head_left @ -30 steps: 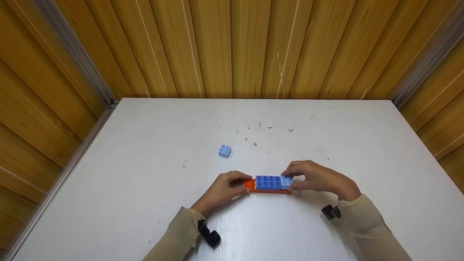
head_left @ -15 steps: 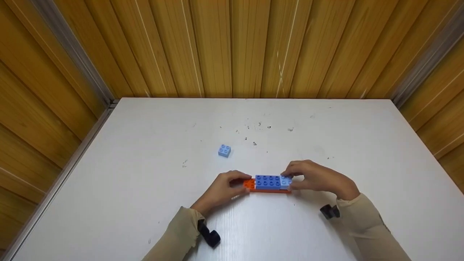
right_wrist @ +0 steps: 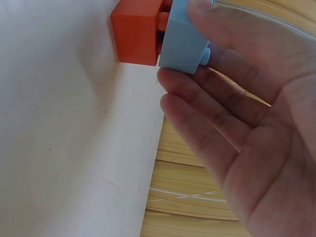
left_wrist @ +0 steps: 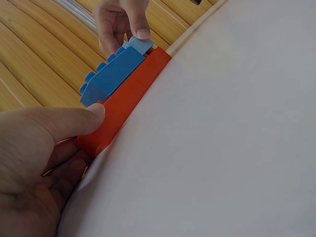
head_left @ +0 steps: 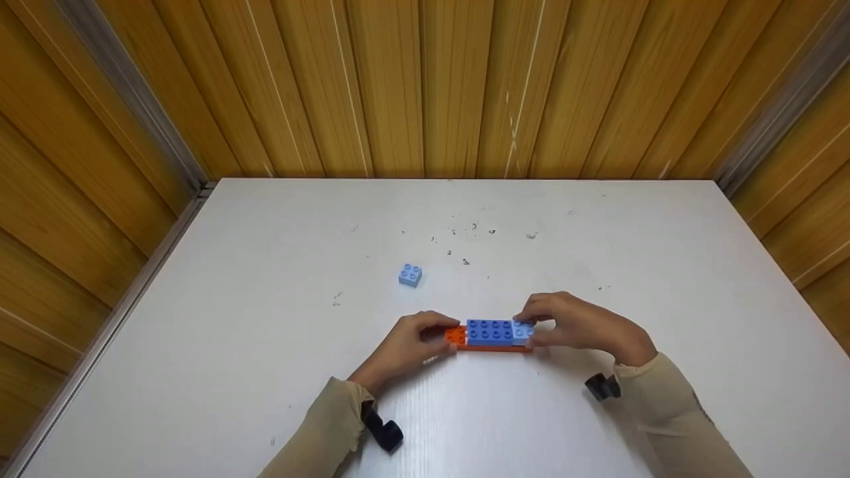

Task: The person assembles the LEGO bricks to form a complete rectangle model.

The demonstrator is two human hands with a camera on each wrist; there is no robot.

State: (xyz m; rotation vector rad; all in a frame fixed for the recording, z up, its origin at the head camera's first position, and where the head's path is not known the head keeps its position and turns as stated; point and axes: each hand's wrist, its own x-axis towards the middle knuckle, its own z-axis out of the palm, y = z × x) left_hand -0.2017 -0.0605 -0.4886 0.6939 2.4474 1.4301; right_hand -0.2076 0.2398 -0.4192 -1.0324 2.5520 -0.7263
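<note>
A long red-orange toy brick (head_left: 495, 349) lies on the white table. A blue eight-stud brick (head_left: 490, 332) sits over its middle, with a light blue brick (head_left: 522, 332) beside it at the right end. My left hand (head_left: 405, 348) pinches the red brick's left end between thumb and fingers; in the left wrist view the thumb (left_wrist: 94, 116) lies along its side. My right hand (head_left: 584, 325) pinches the light blue brick. Seen from the right wrist, a narrow gap with red studs showing separates the light blue brick (right_wrist: 182, 42) from the red brick (right_wrist: 138, 34) below.
A loose light blue four-stud brick (head_left: 410, 275) lies on the table (head_left: 265, 265) beyond the hands. Wood-patterned panels (head_left: 451, 86) rise at the back and both sides. A black band device (head_left: 385, 431) sits at the left sleeve, another black device (head_left: 603, 387) at the right.
Both hands keep their grip and the bricks stay in the same arrangement. The whole head view has shifted very slightly.
</note>
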